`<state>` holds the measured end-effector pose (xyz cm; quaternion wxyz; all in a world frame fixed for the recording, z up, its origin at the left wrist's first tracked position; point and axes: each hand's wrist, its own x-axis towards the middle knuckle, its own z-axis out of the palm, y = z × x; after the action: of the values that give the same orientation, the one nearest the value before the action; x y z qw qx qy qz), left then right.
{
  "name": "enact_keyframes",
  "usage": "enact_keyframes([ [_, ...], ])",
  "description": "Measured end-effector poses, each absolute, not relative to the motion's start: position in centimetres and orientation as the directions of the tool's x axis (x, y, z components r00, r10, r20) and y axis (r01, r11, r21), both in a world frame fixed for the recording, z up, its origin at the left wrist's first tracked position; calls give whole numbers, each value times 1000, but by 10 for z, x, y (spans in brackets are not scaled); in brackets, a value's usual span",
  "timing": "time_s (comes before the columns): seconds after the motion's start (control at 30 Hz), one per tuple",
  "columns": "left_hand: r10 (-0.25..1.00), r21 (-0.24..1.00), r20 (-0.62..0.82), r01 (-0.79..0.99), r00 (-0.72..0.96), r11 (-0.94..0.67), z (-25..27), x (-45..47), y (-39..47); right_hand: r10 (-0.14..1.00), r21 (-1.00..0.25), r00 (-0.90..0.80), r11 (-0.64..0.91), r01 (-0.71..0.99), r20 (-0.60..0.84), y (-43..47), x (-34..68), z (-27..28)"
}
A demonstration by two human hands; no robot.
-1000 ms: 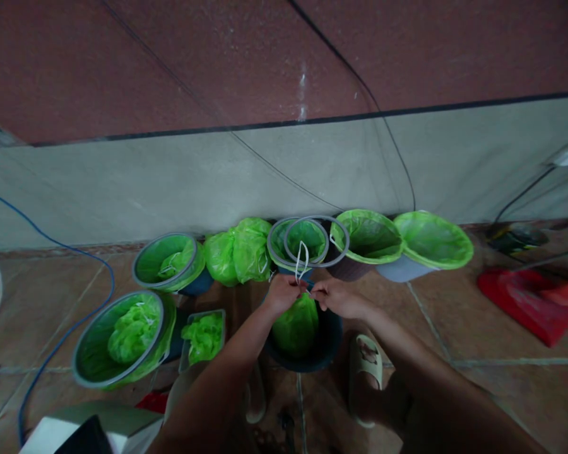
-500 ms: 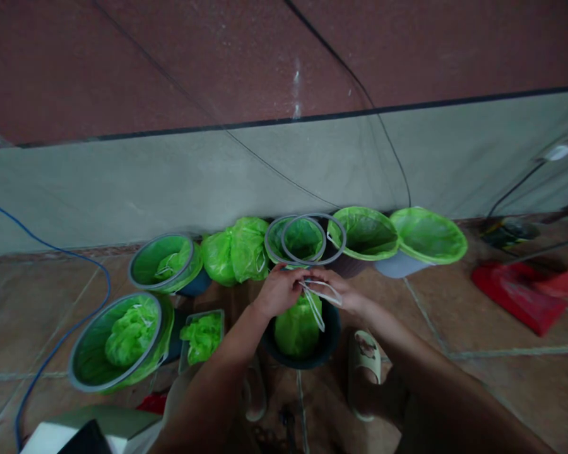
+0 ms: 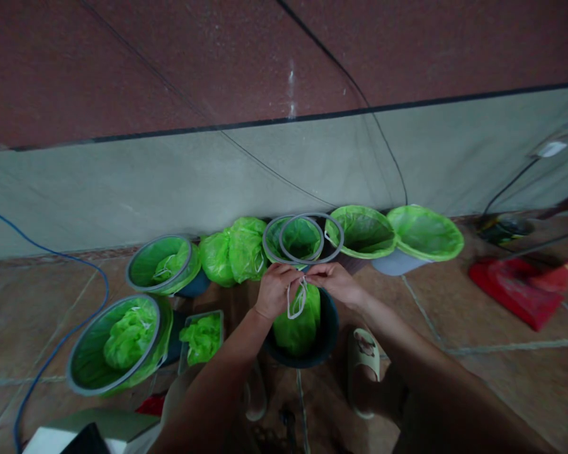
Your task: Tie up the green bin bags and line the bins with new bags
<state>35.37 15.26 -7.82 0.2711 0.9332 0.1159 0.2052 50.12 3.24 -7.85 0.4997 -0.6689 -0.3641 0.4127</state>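
My left hand [image 3: 279,290] and my right hand [image 3: 334,282] meet over a dark bin [image 3: 329,343], fingers pinched on a white drawstring [image 3: 297,302]. A loop of the string hangs below my left fingers. Beneath them a green trash bag [image 3: 297,325] sits gathered inside the bin. Just beyond my hands stands a bin with a green liner [image 3: 303,239], and a loose grey ring [image 3: 342,234] lies across its top.
Green-lined bins [image 3: 426,233] line the wall at right, and more bins [image 3: 116,343] holding bagged bundles stand at left. Tied green bags [image 3: 234,252] sit between. A red dustpan [image 3: 515,287] lies right; a blue cable [image 3: 71,255] crosses the left floor. A white box [image 3: 94,422] is at lower left.
My hands have drawn the string tighter, and its two long loops have become one smaller hanging loop. My fingertips now pinch closer to the knot.
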Motion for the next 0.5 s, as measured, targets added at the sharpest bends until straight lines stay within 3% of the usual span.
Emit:
enact_keyframes([
  [0.07, 318, 573, 271, 113, 909, -812, -81, 355, 153, 914, -900, 400, -231, 370, -70, 34, 502, -80],
  [0.17, 322, 574, 204, 154, 924, -804, -87, 355, 153, 922, -665, 386, -309, 680, -34, 31, 502, -85],
  [0.23, 362, 541, 115, 247, 925, -804, -91, 354, 153, 899, -516, 434, -404, 755, -68, 27, 502, -91],
  [0.3, 441, 510, 14, 373, 898, -775, -96, 352, 154, 853, -450, 512, -497, 742, -99, 23, 504, -99],
  [0.37, 540, 533, -55, 482, 840, -695, -100, 351, 155, 837, -498, 523, -527, 689, -163, 22, 505, -104],
  [0.5, 633, 727, -183, 537, 752, -428, -104, 356, 155, 883, -760, 426, -411, 504, -195, 25, 505, -101],
])
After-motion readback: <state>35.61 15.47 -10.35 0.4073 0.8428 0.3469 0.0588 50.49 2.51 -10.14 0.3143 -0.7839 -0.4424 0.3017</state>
